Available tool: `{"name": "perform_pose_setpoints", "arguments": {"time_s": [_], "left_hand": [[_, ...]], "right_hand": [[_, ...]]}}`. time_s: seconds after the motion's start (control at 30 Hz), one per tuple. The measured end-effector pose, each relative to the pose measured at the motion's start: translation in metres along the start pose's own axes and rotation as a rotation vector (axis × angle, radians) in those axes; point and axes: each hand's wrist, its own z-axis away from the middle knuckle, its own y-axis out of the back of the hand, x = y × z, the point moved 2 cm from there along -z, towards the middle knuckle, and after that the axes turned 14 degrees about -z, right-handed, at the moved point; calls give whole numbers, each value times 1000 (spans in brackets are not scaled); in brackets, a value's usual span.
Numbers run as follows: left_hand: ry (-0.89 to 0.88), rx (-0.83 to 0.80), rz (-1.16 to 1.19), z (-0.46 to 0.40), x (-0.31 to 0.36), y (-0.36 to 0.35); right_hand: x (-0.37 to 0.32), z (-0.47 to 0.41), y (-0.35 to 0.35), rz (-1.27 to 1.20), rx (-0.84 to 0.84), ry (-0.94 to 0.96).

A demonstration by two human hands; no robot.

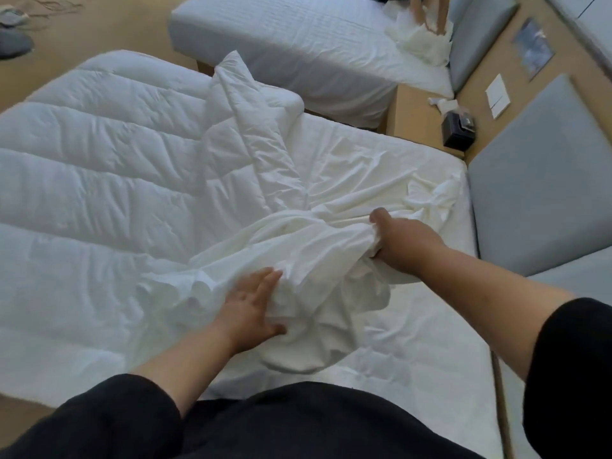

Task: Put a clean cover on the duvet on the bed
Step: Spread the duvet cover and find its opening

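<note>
A white quilted duvet lies spread over the left part of the bed, with one corner folded back near the middle. A thin white duvet cover is bunched in the centre of the bed and runs toward the headboard. My left hand lies on the bunched cover with its fingers straight and its thumb tucked against the fabric. My right hand grips a gathered fold of the cover, fingers buried in the cloth.
A grey padded headboard stands to the right. A wooden nightstand with a black box and tissues sits between this bed and a second bed at the back. Another person's legs show by a heap of linen.
</note>
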Motion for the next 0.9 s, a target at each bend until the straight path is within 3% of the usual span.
{"name": "perform_pose_setpoints", "arguments": {"time_s": [0.07, 0.23, 0.37, 0.5, 0.7, 0.9], "left_hand": [[99, -36, -76, 10, -25, -33], [228, 205, -126, 6, -63, -54], [113, 313, -41, -7, -75, -29], [154, 189, 75, -10, -85, 1], [32, 45, -168, -7, -108, 10], [68, -195, -100, -9, -96, -31]], "right_hand": [[4, -3, 0, 57, 6, 1], [11, -13, -7, 134, -22, -50], [17, -18, -1, 177, -43, -86], [20, -14, 16, 204, -28, -90], [54, 5, 55, 264, 47, -111], [71, 9, 23, 291, -148, -260]]}}
